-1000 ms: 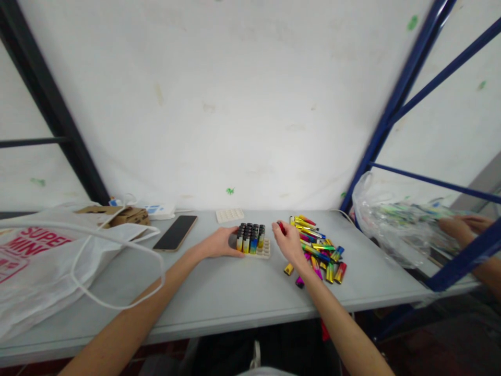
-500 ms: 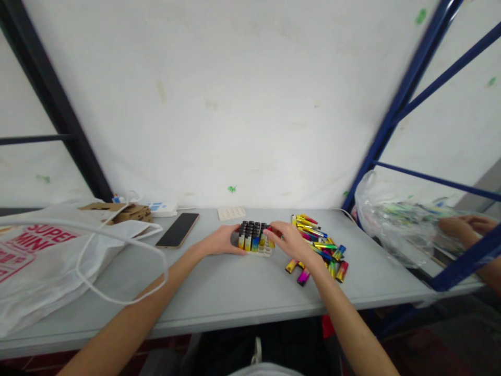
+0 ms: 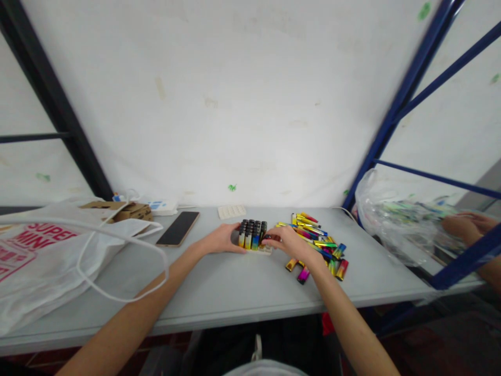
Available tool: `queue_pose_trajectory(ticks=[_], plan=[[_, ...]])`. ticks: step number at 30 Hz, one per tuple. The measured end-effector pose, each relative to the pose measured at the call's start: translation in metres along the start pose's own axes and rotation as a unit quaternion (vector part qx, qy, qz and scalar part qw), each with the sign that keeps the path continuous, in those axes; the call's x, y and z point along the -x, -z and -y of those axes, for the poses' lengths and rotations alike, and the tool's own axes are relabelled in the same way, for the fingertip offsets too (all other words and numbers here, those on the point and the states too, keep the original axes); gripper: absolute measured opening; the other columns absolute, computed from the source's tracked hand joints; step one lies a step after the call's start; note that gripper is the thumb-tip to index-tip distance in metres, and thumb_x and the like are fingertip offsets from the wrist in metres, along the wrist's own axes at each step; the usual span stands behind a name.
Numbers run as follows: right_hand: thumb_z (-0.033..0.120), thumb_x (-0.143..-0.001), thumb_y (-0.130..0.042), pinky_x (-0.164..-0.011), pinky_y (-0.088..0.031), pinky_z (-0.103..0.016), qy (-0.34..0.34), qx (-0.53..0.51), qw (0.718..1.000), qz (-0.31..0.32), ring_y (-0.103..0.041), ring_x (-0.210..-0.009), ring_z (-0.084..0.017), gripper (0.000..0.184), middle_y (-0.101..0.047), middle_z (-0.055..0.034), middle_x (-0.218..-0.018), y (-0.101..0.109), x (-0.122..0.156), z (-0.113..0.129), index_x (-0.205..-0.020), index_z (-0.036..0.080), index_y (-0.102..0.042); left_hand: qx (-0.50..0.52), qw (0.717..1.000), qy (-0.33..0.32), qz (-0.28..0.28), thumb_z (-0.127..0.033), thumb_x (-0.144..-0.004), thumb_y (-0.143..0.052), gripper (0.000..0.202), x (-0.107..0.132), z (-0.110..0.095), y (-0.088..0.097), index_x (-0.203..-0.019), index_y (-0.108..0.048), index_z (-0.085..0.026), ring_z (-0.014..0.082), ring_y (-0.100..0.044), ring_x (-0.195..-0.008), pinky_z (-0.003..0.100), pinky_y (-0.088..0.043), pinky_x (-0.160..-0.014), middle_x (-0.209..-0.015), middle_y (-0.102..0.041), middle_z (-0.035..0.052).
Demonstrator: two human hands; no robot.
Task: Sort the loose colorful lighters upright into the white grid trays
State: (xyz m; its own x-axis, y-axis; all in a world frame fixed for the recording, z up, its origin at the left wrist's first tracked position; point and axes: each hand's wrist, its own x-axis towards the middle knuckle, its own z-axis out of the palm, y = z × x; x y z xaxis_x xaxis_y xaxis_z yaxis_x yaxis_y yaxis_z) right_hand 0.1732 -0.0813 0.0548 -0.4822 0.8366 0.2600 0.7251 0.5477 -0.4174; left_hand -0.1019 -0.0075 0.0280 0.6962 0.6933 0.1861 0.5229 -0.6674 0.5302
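Tray (image 3: 266, 252) on the desk (image 3: 219, 287), black-topped lighters (image 3: 254, 241) upright in close rows at its left. Left hand (image 3: 224, 239) curved wide around the tray's left end, thumb along the near edge. Right hand (image 3: 290, 242) at the right end, in a narrow pinch on a dark red piece (image 3: 273, 237), apparently a lighter, partly hidden by the fingers. Just right of this hand, loose lighters (image 3: 317, 244) in a multicoloured pile. Near the wall (image 3: 250, 104), second tray (image 3: 231, 211); to its left, phone (image 3: 179, 228), then box (image 3: 135, 211) and white bag (image 3: 90, 261). Far right, beyond the blue frame (image 3: 385, 125), another person's hands (image 3: 464, 225).
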Motion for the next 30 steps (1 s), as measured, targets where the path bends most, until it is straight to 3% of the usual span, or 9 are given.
queue_pose_trajectory(ticks=[6, 9, 15, 20, 24, 30], plan=[[0.048, -0.097, -0.068, -0.062, -0.035, -0.028, -0.096, 0.113, 0.989, -0.025, -0.064, -0.068, -0.020, 0.035, -0.073, -0.0068, -0.072, -0.011, -0.003, 0.002, -0.082, 0.018, -0.077, 0.006, 1.000, 0.001, -0.002, -0.058, -0.067, -0.087, 0.081, 0.000, -0.001, 0.001, -0.134, -0.062, -0.020, 0.0365, -0.067, -0.120, 0.042, -0.052, -0.102, -0.131, -0.072, 0.0088], [0.049, -0.095, -0.070, -0.062, -0.036, -0.027, -0.085, 0.102, 0.991, -0.007, -0.065, -0.068, -0.018, 0.034, -0.075, -0.0069, -0.075, -0.011, -0.003, 0.005, -0.083, 0.019, -0.078, 0.010, 1.000, -0.002, -0.004, -0.058, -0.067, -0.087, 0.081, 0.000, -0.002, 0.001, -0.134, -0.062, -0.020, 0.0361, -0.067, -0.120, 0.042, -0.052, -0.102, -0.131, -0.072, 0.0092], [0.036, -0.100, -0.063, -0.065, -0.043, -0.026, -0.057, 0.033, 0.997, -0.029, -0.064, -0.067, -0.016, 0.027, -0.075, -0.0048, -0.077, 0.035, 0.019, 0.004, -0.088, 0.017, -0.077, 0.005, 1.000, -0.003, -0.005, -0.062, -0.067, -0.086, 0.084, 0.000, 0.000, 0.000, -0.136, -0.061, -0.021, 0.0357, -0.066, -0.123, 0.042, -0.050, -0.105, -0.135, -0.070, 0.0095], [0.026, -0.091, -0.069, -0.078, -0.050, -0.030, -0.044, 0.000, 0.997, 0.070, -0.069, -0.083, -0.021, 0.014, -0.078, -0.0066, -0.095, 0.064, 0.064, -0.004, -0.099, 0.021, -0.080, -0.003, 1.000, -0.005, -0.007, -0.067, -0.068, -0.084, 0.087, 0.000, 0.002, 0.000, -0.137, -0.060, -0.021, 0.0372, -0.065, -0.124, 0.043, -0.049, -0.107, -0.137, -0.069, 0.0100], [0.022, -0.084, -0.076, -0.094, -0.051, -0.035, -0.047, -0.031, 0.989, 0.139, -0.067, -0.102, -0.026, 0.028, -0.074, -0.0079, -0.111, 0.058, 0.099, -0.007, -0.111, 0.026, -0.080, 0.001, 1.000, -0.007, -0.008, -0.068, -0.067, -0.084, 0.086, -0.001, 0.004, -0.001, -0.136, -0.062, -0.021, 0.0375, -0.067, -0.121, 0.043, -0.051, -0.105, -0.134, -0.071, 0.0092], [0.022, -0.099, -0.059, -0.104, -0.048, -0.037, -0.048, 0.014, 0.995, 0.082, -0.063, -0.110, -0.024, 0.027, -0.066, -0.0093, -0.116, 0.041, 0.102, -0.013, -0.119, 0.027, -0.077, 0.011, 1.000, -0.007, -0.007, -0.067, -0.067, -0.085, 0.088, -0.001, 0.004, -0.001, -0.137, -0.061, -0.020, 0.0375, -0.065, -0.124, 0.043, -0.050, -0.106, -0.137, -0.070, 0.0096]])
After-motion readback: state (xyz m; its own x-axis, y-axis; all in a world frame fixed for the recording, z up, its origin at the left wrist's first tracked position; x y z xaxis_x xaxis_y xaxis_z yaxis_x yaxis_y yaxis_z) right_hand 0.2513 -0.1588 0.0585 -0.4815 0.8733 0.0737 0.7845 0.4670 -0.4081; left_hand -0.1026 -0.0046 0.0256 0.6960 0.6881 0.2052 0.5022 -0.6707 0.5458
